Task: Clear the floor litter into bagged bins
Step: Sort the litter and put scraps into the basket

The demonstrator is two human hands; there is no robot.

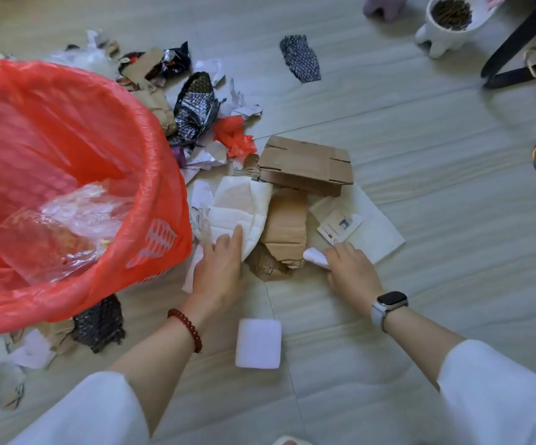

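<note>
A person leans over a pale tiled floor (420,175) strewn with litter. Their left hand (220,268) lies with fingers straight, pressing on a white padded sheet (237,203) just beside a bin lined with a red bag (67,130) (clear plastic wrap already sits inside it). Their right hand (350,268) has its fingers curled round a small white crumpled wad (314,256), next to torn brown paper (284,226) and a flattened cardboard box (305,162). A white foam block (258,343) lies between the forearms. Black and silver wrappers (196,107) are heaped beyond the bin.
</note>
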